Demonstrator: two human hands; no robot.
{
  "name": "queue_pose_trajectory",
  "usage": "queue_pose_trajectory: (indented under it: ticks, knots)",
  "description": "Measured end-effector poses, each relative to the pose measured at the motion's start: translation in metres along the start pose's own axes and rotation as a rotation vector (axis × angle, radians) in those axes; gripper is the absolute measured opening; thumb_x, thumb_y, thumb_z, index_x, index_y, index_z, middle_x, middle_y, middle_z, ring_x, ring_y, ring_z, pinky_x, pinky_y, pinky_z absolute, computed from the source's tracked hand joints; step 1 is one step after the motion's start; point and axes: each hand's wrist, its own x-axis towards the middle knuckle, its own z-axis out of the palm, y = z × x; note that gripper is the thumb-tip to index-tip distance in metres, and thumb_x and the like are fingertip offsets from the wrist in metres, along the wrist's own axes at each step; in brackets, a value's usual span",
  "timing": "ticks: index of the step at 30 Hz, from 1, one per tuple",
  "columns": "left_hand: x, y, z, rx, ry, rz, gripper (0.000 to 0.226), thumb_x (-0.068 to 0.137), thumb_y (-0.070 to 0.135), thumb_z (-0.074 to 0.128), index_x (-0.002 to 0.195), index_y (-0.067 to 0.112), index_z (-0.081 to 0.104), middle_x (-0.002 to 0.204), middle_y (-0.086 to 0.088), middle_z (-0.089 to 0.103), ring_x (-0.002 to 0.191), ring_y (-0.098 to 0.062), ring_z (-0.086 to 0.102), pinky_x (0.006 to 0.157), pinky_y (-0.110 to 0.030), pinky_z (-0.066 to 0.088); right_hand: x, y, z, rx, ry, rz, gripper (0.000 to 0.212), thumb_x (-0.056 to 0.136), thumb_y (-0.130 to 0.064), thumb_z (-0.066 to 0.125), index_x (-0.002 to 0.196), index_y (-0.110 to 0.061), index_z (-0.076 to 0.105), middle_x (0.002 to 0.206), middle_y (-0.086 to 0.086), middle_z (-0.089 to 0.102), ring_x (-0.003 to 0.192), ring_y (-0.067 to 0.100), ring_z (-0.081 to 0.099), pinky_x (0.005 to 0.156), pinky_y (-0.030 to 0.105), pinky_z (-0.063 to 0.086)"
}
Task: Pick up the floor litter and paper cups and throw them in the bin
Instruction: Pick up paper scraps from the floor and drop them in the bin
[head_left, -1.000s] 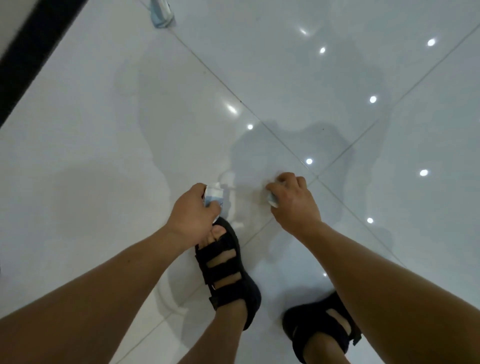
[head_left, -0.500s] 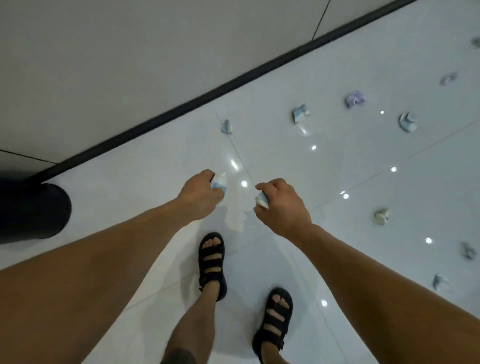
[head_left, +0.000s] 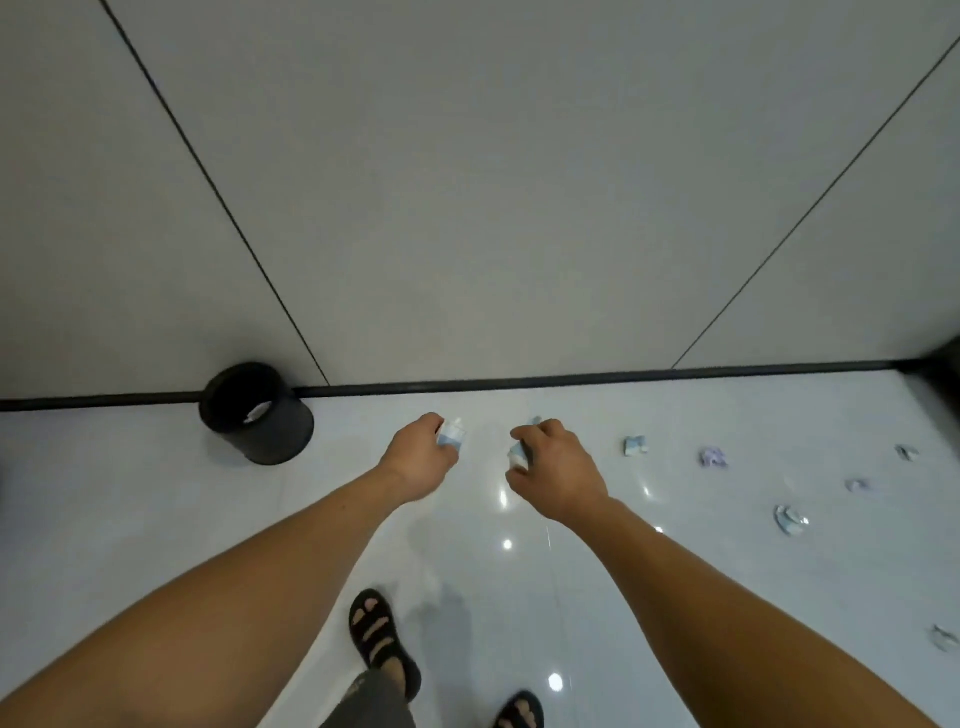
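My left hand (head_left: 418, 457) grips a crumpled blue-and-white paper cup (head_left: 451, 434). My right hand (head_left: 556, 470) holds another crumpled cup (head_left: 518, 454) between its curled fingers. Both hands are stretched out in front of me above the glossy white floor. A black round bin (head_left: 257, 413) stands by the wall to the left of my left hand, with a pale scrap inside it. More crumpled cups and paper lie on the floor to the right: one blue-white (head_left: 635, 446), one purple (head_left: 712, 457), one further down (head_left: 789, 519).
A grey panelled wall (head_left: 493, 182) with a black skirting strip (head_left: 571, 382) runs across ahead. More litter lies at the far right (head_left: 906, 452) and lower right (head_left: 943, 638). My sandalled feet (head_left: 382, 639) stand on the tiles below.
I have stood up from the floor with a cup in each hand. The view has swung up to the wall, and the bin is now wholly in sight at the left.
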Motion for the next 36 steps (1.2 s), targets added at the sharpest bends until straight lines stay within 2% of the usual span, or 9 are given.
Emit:
queue_pose_trajectory:
  ticks: [3, 8, 13, 17, 21, 23, 27, 32, 36]
  knots:
    - [-0.034, -0.020, -0.045, -0.007, 0.068, -0.016, 0.013, 0.092, 0.022, 0.056, 0.100, 0.014, 0.050, 0.095, -0.004, 0.055, 0.082, -0.022, 0.053, 0.065, -0.027, 0.040, -0.006, -0.055, -0.010, -0.043, -0.013, -0.079, 0.054, 0.088, -0.036, 0.061, 0.139, -0.025, 0.046, 0.135, 0.002, 0.046, 0.118, 0.022, 0.048, 0.092, 0.032, 0.047]
    - [-0.067, -0.074, -0.116, -0.052, 0.143, -0.071, 0.011, 0.092, 0.023, 0.055, 0.096, 0.016, 0.047, 0.094, -0.003, 0.053, 0.077, -0.017, 0.051, 0.055, -0.024, 0.038, -0.002, -0.149, -0.006, -0.114, -0.024, -0.190, 0.051, 0.088, -0.037, 0.060, 0.136, -0.026, 0.048, 0.133, 0.001, 0.045, 0.120, 0.022, 0.046, 0.090, 0.028, 0.044]
    - [-0.084, -0.146, -0.194, -0.115, 0.206, -0.116, 0.021, 0.093, 0.023, 0.054, 0.110, 0.011, 0.052, 0.109, -0.009, 0.057, 0.094, -0.026, 0.057, 0.079, -0.032, 0.047, 0.017, -0.252, 0.019, -0.147, -0.052, -0.268, 0.049, 0.087, -0.034, 0.060, 0.134, -0.025, 0.051, 0.128, 0.000, 0.048, 0.114, 0.021, 0.049, 0.091, 0.027, 0.045]
    - [-0.087, -0.206, -0.259, -0.133, 0.280, -0.154, 0.026, 0.094, 0.023, 0.051, 0.115, 0.008, 0.052, 0.115, -0.011, 0.057, 0.099, -0.026, 0.055, 0.078, -0.026, 0.041, 0.040, -0.332, 0.054, -0.171, -0.091, -0.356, 0.047, 0.087, -0.035, 0.060, 0.133, -0.026, 0.052, 0.127, 0.000, 0.049, 0.111, 0.021, 0.050, 0.087, 0.025, 0.044]
    - [-0.091, -0.251, -0.308, -0.175, 0.323, -0.202, 0.026, 0.093, 0.017, 0.053, 0.117, 0.007, 0.051, 0.115, -0.012, 0.057, 0.099, -0.025, 0.056, 0.081, -0.030, 0.048, 0.061, -0.395, 0.084, -0.194, -0.144, -0.400, 0.047, 0.087, -0.038, 0.058, 0.132, -0.028, 0.050, 0.127, -0.002, 0.048, 0.109, 0.020, 0.050, 0.083, 0.023, 0.039]
    - [-0.085, -0.268, -0.327, -0.159, 0.325, -0.215, 0.026, 0.093, 0.017, 0.053, 0.117, 0.007, 0.051, 0.116, -0.013, 0.057, 0.103, -0.027, 0.056, 0.085, -0.032, 0.048, 0.076, -0.420, 0.095, -0.197, -0.165, -0.417, 0.047, 0.088, -0.039, 0.057, 0.133, -0.029, 0.049, 0.127, -0.002, 0.047, 0.110, 0.020, 0.050, 0.085, 0.025, 0.042]
    - [-0.056, -0.293, -0.357, -0.099, 0.298, -0.235, 0.027, 0.093, 0.019, 0.054, 0.116, 0.006, 0.050, 0.117, -0.014, 0.056, 0.103, -0.027, 0.055, 0.080, -0.030, 0.043, 0.115, -0.452, 0.111, -0.175, -0.187, -0.421, 0.052, 0.088, -0.038, 0.057, 0.138, -0.029, 0.046, 0.132, -0.001, 0.045, 0.116, 0.020, 0.049, 0.092, 0.027, 0.043]
    - [0.000, -0.316, -0.383, -0.085, 0.244, -0.269, 0.024, 0.092, 0.019, 0.055, 0.114, 0.009, 0.051, 0.116, -0.011, 0.058, 0.092, -0.019, 0.052, 0.075, -0.025, 0.039, 0.182, -0.470, 0.131, -0.144, -0.243, -0.405, 0.055, 0.089, -0.036, 0.058, 0.141, -0.028, 0.044, 0.135, 0.001, 0.044, 0.121, 0.022, 0.046, 0.099, 0.032, 0.044]
    - [0.064, -0.329, -0.406, -0.074, 0.213, -0.308, 0.031, 0.091, 0.018, 0.056, 0.121, 0.009, 0.053, 0.118, -0.011, 0.060, 0.103, -0.024, 0.057, 0.076, -0.021, 0.039, 0.255, -0.480, 0.155, -0.106, -0.282, -0.378, 0.053, 0.089, -0.035, 0.059, 0.140, -0.027, 0.044, 0.137, 0.003, 0.043, 0.124, 0.024, 0.043, 0.102, 0.034, 0.043]
